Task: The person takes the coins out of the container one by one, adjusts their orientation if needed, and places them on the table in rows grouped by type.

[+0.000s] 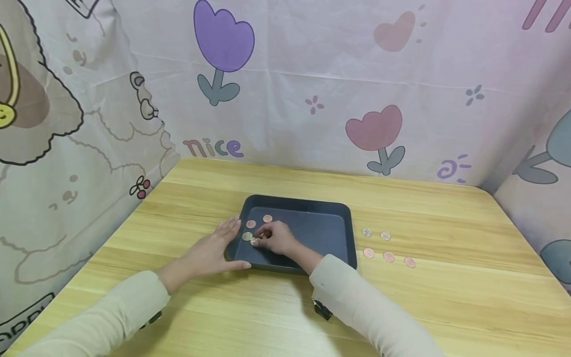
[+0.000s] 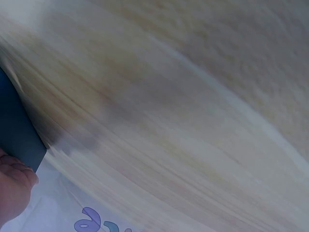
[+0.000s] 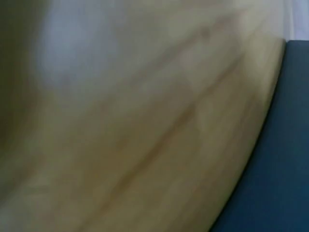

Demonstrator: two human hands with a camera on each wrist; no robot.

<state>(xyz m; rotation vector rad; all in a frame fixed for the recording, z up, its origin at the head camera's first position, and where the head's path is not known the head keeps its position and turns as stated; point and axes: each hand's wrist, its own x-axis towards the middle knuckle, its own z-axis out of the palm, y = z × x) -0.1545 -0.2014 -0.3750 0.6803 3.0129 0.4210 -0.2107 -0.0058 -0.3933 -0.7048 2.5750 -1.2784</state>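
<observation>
A dark rectangular tray (image 1: 318,230) lies on the wooden table. My left hand (image 1: 211,250) rests against its left end, fingers extended along the side wall and thumb reaching out by the front edge. Inside the tray, my right hand (image 1: 277,239) pinches a silvery coin (image 1: 254,241) low over the tray floor; the fingers partly cover it. Close beside it lies a pale coin (image 1: 247,236). Two copper-coloured coins are farther back, one coin (image 1: 251,224) near the left wall and another coin (image 1: 267,218) behind the right hand. Neither wrist view shows the coins.
Right of the tray, two silvery coins (image 1: 376,234) form a back row, with three copper-coloured coins (image 1: 388,257) in front. The wooden table (image 1: 446,218) meets a printed cloth backdrop (image 1: 294,134) at the back and left.
</observation>
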